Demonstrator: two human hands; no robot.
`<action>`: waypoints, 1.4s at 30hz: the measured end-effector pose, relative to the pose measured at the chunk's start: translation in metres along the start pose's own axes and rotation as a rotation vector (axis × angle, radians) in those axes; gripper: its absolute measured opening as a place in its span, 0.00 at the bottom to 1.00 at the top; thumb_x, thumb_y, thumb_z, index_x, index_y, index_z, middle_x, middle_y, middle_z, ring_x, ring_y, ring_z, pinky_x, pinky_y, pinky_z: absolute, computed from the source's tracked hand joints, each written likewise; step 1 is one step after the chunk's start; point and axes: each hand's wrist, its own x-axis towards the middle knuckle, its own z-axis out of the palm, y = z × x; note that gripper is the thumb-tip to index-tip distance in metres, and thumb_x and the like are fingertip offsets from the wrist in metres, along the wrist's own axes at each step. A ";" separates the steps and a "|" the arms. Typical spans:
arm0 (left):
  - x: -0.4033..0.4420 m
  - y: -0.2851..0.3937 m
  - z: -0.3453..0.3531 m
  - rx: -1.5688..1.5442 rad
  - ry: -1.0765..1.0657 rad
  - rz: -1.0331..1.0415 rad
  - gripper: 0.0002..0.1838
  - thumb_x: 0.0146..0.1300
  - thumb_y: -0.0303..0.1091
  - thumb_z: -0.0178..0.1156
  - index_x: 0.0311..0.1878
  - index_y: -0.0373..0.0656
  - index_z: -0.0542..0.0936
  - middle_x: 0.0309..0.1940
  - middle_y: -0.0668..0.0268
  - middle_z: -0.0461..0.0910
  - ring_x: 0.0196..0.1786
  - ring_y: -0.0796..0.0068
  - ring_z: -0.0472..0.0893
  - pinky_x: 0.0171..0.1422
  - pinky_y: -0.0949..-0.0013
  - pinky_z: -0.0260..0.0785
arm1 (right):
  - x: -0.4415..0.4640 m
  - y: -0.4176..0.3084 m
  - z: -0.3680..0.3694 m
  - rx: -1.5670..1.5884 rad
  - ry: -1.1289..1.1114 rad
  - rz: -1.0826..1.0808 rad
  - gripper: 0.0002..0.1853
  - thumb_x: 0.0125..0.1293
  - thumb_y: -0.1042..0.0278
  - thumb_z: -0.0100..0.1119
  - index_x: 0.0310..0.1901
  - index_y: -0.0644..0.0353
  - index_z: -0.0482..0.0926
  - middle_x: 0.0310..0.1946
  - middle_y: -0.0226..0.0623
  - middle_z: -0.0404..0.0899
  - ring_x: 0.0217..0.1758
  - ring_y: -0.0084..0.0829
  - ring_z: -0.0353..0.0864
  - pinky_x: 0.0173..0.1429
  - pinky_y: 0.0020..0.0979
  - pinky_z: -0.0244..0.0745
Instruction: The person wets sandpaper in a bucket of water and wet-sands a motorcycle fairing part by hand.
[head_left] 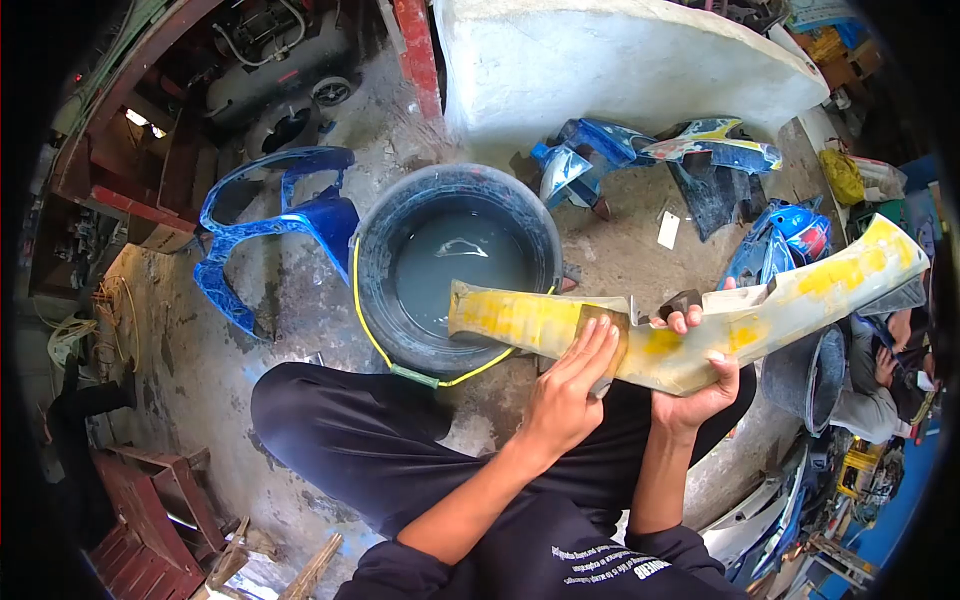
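Note:
A long, curved motorcycle body panel [790,318], patchy yellow and grey, lies across my lap and reaches over the bucket's near rim. My right hand [697,385] grips it near the middle, thumb on the near face and fingers curling over the far edge. My left hand [575,378] presses a brown piece of sandpaper [617,345] against the panel, fingers laid together over it. Beyond the panel's left end stands a black bucket [375,225] with cloudy water [460,250] inside and a yellow handle hanging at the front.
A blue fairing frame [325,215] lies left of the bucket. More blue panels [610,145] rest by the white wall [620,60], with another blue part [785,240] nearer. A dark tub [805,375] stands at right, beside another person's sleeve [868,412]. Wooden furniture [150,510] is lower left.

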 end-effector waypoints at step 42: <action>0.025 -0.001 -0.004 0.065 0.140 -0.190 0.40 0.54 0.13 0.51 0.76 0.28 0.67 0.75 0.36 0.67 0.80 0.41 0.64 0.85 0.53 0.56 | -0.009 0.005 0.002 0.066 -0.035 0.001 0.53 0.54 0.63 0.57 0.85 0.50 0.48 0.47 0.42 0.73 0.49 0.37 0.75 0.70 0.53 0.68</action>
